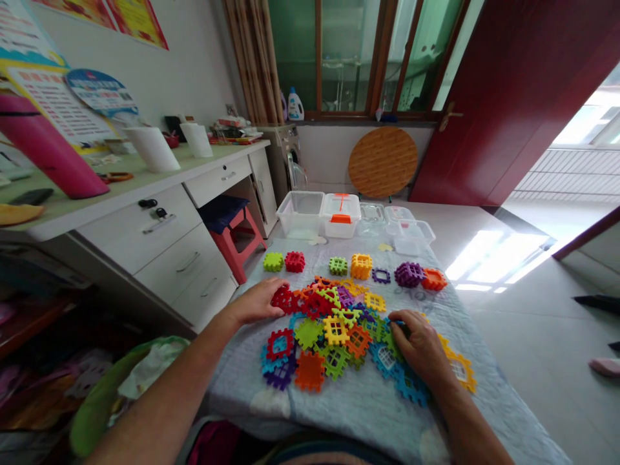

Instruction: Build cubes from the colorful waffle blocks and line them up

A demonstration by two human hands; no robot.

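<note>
A loose heap of coloured plastic interlocking tiles with notched edges lies mid-table. My left hand [264, 301] is at the heap's left side, its fingers closed around red interlocking tiles [285, 300]. Over on the right side, my right hand [417, 334] rests low with fingers curled down; what is under them is mostly hidden. A green tile [391, 343] shows beside its thumb, and blue tiles [411, 384] lie just below. Toward me are an orange tile [310, 371] and a red-framed tile [280, 345]. Yellow tiles [464, 371] lie right of my right wrist.
Behind the heap stand sorted stacks: lime [274, 261], red [295, 261], green [338, 265], yellow [361, 266], purple [409, 274] and orange [434, 279]. Clear plastic boxes [301, 216] line the table's far end. A desk [232, 154] and pink stool [237, 242] stand left.
</note>
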